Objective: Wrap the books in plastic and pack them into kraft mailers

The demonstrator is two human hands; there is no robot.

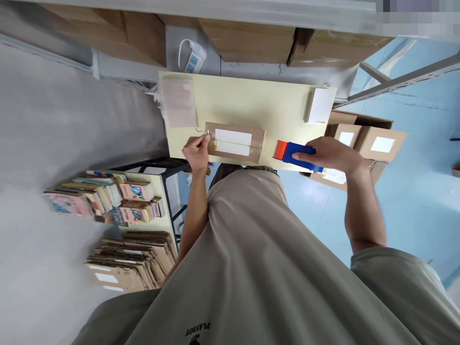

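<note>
Our parcel is brown with a white label, our tape dispenser blue with an orange-red end, and our tabletop pale yellow. We wear a grey-green shirt with black lettering. We also see a white power strip with blue sockets, and floor that is light blue on one side, grey on the other.

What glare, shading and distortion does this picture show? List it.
Head view: clear tape on the cardboard parcel shines, and pale glare marks the blue floor; head view: soft shading runs along the white box's left edge; head view: wide-angle stretching seems to enlarge the shirt, and pixel blocks cover the top right corner.
</note>
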